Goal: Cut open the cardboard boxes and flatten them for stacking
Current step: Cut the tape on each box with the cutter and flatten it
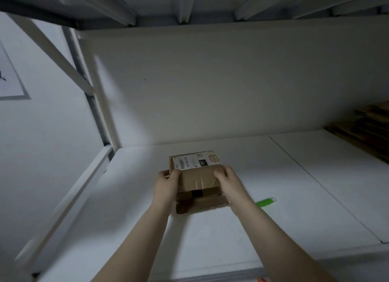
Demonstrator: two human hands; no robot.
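A small brown cardboard box (197, 179), taped shut with a white shipping label on its far top, stands on the white table (221, 239). My left hand (167, 183) grips its left side, thumb on top. My right hand (228, 181) grips its right side with fingers curled over the top edge. A green-handled cutter (265, 202) lies on the table just right of my right forearm, partly hidden behind it.
A pile of flattened brown cardboard (366, 128) lies at the far right of the table against the white back wall. A white metal frame post (94, 105) rises at the table's left rear corner. A seam (315, 176) crosses the tabletop on the right.
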